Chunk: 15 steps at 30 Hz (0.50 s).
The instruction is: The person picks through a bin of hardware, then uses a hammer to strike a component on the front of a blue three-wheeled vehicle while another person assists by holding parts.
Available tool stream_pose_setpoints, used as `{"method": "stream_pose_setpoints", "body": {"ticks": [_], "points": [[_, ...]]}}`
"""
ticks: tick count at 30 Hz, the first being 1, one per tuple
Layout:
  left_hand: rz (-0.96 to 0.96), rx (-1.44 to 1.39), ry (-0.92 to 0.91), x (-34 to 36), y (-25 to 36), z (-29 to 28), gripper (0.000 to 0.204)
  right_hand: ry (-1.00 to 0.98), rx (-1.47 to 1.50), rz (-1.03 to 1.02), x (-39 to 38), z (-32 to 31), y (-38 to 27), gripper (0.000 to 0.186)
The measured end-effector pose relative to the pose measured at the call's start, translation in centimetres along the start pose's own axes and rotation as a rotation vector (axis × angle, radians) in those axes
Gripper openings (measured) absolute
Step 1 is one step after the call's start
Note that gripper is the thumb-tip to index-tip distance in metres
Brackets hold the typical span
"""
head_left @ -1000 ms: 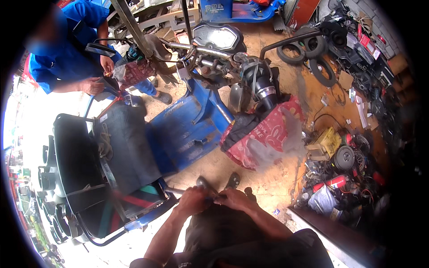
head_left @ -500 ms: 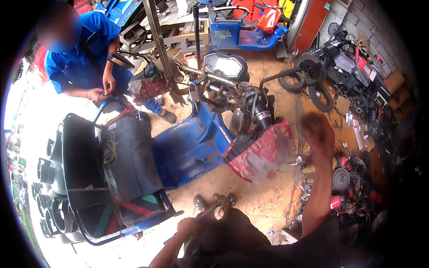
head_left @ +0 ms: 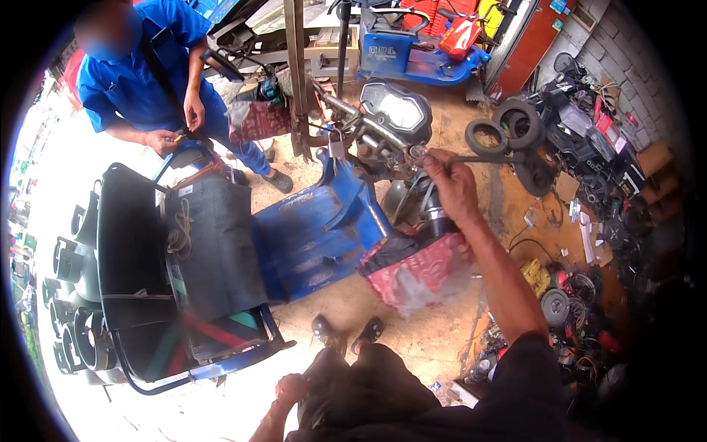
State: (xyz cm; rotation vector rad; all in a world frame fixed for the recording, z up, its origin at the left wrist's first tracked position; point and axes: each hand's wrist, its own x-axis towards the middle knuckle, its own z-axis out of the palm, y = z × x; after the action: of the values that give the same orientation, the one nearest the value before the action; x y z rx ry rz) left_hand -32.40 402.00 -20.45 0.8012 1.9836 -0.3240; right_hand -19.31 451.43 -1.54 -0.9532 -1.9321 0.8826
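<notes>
My right hand (head_left: pixel 453 188) reaches over the right side of the handlebar (head_left: pixel 375 132) of a blue three-wheeler (head_left: pixel 313 236). Its thumb and fingers are closed at the bar's fittings, beside the stem of a black mirror (head_left: pixel 534 174); what lies between them is hidden. Below it, a black control housing (head_left: pixel 433 210) leads into a red patterned handlebar muff (head_left: pixel 420 269) with torn clear plastic. The headlight (head_left: pixel 398 107) stands just beyond. My left hand (head_left: pixel 292 388) is low by my thigh, fingers curled; what it holds, if anything, cannot be made out.
Across the vehicle stands a person in blue (head_left: pixel 147 66), both hands near the seat frame. A dark padded seat (head_left: pixel 213 250) is at the left. Loose tyres (head_left: pixel 486 136) and piled motor parts (head_left: pixel 574 302) lie to the right. A metal post (head_left: pixel 296 81) rises behind the handlebar.
My right hand has moved left from the air beside the muff onto the handlebar fittings. My left hand has lowered slightly toward my thigh. The view has shifted somewhat.
</notes>
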Motion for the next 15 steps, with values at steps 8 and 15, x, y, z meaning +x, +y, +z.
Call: {"method": "stream_pose_setpoints", "body": {"ticks": [8,15], "points": [[0.123,-0.030,0.121,1.6,-2.0,1.7,0.026,0.349,-0.133,-0.334,-8.5,9.5,-5.0,0.012],[0.095,0.018,0.104,1.6,-1.3,-0.8,0.031,0.275,0.020,-0.032,-7.9,9.1,-4.5,0.020]]}}
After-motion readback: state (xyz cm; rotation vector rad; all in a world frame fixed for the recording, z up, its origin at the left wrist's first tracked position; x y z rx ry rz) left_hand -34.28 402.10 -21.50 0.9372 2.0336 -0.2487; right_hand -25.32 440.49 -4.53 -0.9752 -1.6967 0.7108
